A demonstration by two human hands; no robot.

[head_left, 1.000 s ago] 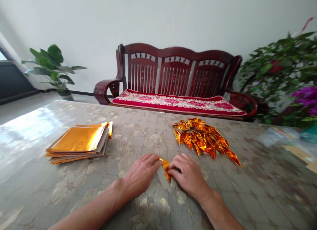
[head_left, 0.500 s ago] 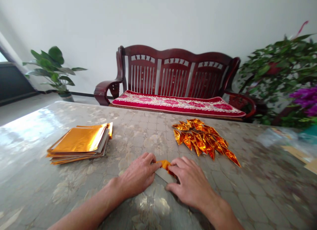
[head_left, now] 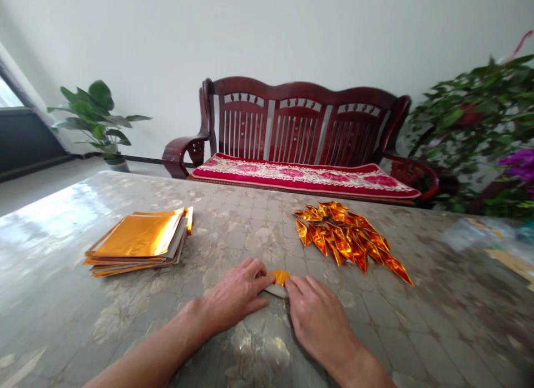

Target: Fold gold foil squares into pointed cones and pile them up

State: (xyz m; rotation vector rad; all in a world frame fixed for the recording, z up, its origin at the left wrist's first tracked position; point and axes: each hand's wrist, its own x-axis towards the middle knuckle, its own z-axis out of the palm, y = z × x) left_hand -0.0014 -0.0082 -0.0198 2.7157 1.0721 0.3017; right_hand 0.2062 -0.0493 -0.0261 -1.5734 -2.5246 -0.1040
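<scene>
A small piece of gold foil paper (head_left: 280, 277), its pale underside showing along the near edge, lies partly folded on the table between my hands. My left hand (head_left: 241, 290) presses on its left end with the fingertips, thumb stretched below. At its right end, the bent fingers of my right hand (head_left: 319, 315) hold the paper down; the thumb is hidden. Beyond my right hand rests a cluster of folded gold foil pieces (head_left: 342, 240) with pointed ends. Farther off on the left is a stack of flat gold foil sheets (head_left: 136, 237).
The table (head_left: 233, 226) wears a glossy floral cover. A clear plastic bag (head_left: 478, 234) and a tan card piece (head_left: 511, 264) are at the right. Behind the table stands a dark red wooden bench (head_left: 298, 123) with a red patterned cushion, between potted plants (head_left: 94, 121).
My right fingers and thumb have drawn in over the paper's right end, and less of its pale underside shows. My left hand stays nearly in place. The view has shifted slightly.
</scene>
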